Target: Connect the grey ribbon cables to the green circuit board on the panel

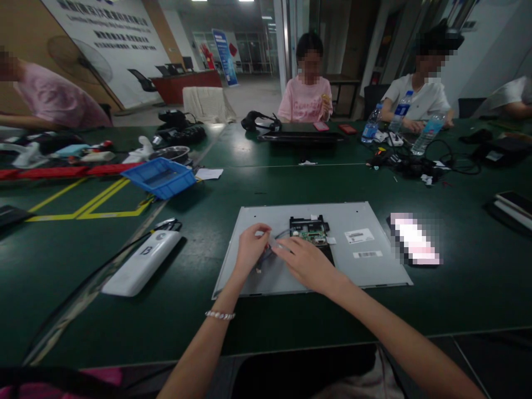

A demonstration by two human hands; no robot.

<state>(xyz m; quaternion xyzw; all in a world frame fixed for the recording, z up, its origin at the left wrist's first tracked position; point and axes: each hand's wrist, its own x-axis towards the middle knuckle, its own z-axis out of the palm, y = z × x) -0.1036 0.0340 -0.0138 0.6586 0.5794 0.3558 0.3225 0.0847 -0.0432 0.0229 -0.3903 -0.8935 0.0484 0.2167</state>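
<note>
A flat grey display panel point(357, 216) lies back side up on the green table, with a green circuit board point(313, 238) in a black bracket near its middle. Over the panel's left half, my left hand point(252, 247) pinches a small pale strip point(272, 241), which looks like tape. My right hand point(307, 263) meets it from the other side, its thumb and fingertips closed at the same strip. Thin grey cables point(261, 259) run beneath my fingers, partly hidden by them. White labels point(359, 236) are stuck on the panel's right side.
Left of the panel lies a white power bank point(143, 263) with a black cable. A lit phone point(414, 239) rests to the right. Beyond are a blue tray point(162, 177), a dark flat device point(302, 136), and water bottles point(428, 133) beside tangled cables. Several people sit around the table.
</note>
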